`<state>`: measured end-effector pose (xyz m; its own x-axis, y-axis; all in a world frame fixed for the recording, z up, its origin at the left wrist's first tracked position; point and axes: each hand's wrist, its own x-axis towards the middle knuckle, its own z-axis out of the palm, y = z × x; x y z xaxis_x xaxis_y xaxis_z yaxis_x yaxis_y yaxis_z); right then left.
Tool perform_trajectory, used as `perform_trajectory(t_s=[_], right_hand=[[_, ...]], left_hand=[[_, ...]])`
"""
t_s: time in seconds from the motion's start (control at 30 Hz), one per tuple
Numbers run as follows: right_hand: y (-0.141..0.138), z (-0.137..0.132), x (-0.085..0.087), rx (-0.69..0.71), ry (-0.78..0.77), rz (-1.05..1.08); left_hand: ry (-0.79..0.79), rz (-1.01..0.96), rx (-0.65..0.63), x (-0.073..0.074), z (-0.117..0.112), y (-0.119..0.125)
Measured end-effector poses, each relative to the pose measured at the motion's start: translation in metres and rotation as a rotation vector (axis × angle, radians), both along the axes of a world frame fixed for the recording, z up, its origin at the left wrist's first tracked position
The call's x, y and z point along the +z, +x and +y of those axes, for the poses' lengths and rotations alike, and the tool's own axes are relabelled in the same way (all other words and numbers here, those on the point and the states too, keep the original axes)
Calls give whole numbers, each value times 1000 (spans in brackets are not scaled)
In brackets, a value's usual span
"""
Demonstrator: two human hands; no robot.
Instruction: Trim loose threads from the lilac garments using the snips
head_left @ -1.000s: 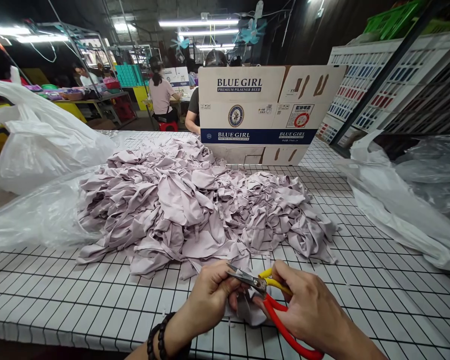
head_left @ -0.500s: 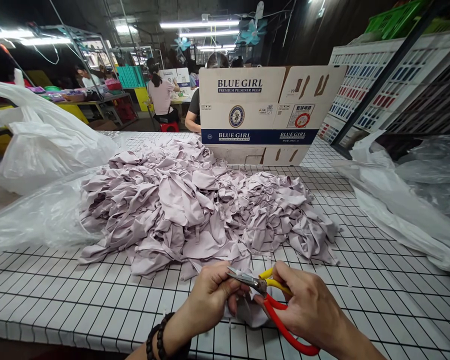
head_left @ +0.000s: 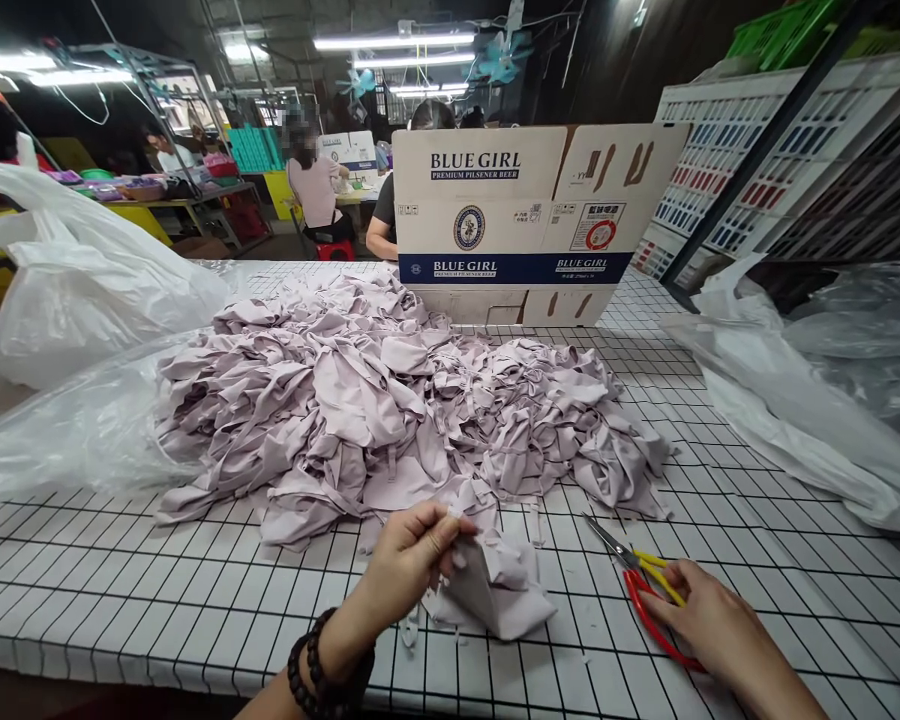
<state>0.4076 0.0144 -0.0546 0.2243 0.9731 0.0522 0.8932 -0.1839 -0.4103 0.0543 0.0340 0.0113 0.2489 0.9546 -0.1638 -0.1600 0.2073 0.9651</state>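
Observation:
My left hand [head_left: 426, 548], with dark beads at the wrist, pinches a pale mauve fabric piece [head_left: 506, 590] by its upper edge. The cloth hangs from the fingertips to the table, just in front of the pile. Further right, my right hand [head_left: 694, 605] is closed round a pair of scissors [head_left: 645, 590] with red and yellow handles. Their blades point up and left, apart from the cloth. A large heap of mauve fabric pieces [head_left: 360, 390] lies beyond both hands.
A checked tablecloth [head_left: 217, 600] covers the table. Behind the heap stands a cardboard sheet [head_left: 487, 200], with a person partly hidden behind it. Plastic bags lie left [head_left: 82, 290] and right [head_left: 787, 390]. White crates [head_left: 757, 150] are stacked at the back right.
My right hand has moved right with the scissors, away from my left hand and the cloth. The left hand has risen slightly to the left, and the cloth piece hangs more spread out.

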Motion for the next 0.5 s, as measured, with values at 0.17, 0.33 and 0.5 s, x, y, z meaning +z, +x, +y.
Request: perform_trajectory(t_s=[0.17, 0.33, 0.5], right_hand=[[-16, -4, 0, 135, 144, -163], [-128, -10, 17, 517, 99, 9], [-151, 36, 39, 585, -107, 272]], left_hand=[[158, 152, 112, 11, 15, -15], [277, 212, 136, 24, 25, -26], [388, 455, 241, 29, 31, -52]])
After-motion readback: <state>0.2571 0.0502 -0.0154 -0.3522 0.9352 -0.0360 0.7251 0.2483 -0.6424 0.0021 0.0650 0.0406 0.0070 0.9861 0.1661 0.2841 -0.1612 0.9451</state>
